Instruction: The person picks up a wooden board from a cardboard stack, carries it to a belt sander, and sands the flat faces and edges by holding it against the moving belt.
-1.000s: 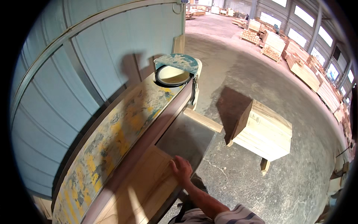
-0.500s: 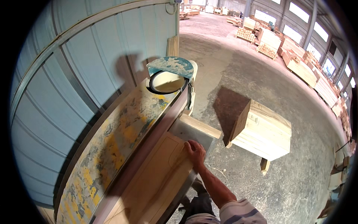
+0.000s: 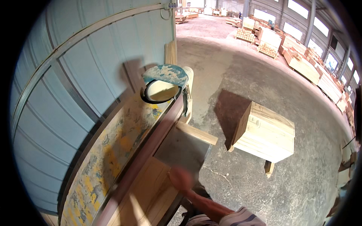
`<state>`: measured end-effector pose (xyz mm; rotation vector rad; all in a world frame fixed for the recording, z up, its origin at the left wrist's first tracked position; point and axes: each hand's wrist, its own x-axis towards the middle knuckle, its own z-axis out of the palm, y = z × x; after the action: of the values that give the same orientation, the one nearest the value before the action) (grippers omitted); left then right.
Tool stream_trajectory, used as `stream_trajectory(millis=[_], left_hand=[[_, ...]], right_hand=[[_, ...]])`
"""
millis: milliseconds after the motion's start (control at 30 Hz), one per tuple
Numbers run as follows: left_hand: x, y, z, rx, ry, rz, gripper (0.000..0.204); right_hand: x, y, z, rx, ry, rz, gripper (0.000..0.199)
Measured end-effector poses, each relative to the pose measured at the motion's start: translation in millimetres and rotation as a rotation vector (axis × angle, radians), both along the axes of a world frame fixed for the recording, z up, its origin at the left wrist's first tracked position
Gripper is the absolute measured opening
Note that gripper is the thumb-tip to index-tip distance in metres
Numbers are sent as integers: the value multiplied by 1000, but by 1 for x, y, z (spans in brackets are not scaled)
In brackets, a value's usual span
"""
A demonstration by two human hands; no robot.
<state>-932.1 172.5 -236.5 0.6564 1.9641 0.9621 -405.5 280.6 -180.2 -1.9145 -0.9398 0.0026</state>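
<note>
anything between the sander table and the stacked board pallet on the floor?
Head view: only bare concrete floor and the stack's shadow lie between the sander table and the board stack.

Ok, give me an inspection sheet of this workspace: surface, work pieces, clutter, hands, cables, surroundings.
Surface: long belt sander with a paint-flecked top and a grey table.
Job's things: wooden panel lying flat along the sander.
Clutter: narrow wooden strip at the table's far edge.
Hands: right hand blurred, on the panel's edge; left hand not in view.
Cables: one at the wall's top corner.
Surroundings: metal wall, concrete floor, stacked boards, lumber piles.
</note>
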Motion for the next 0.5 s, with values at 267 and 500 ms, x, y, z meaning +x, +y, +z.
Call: stream_trajectory(millis=[267, 500], left_hand=[[9, -2, 1, 1, -10, 0, 31], [18, -3, -1, -7, -23, -2, 32]], right_hand=[[27, 8, -4, 24, 243, -71, 24], [109, 23, -4, 160, 139, -85, 22]])
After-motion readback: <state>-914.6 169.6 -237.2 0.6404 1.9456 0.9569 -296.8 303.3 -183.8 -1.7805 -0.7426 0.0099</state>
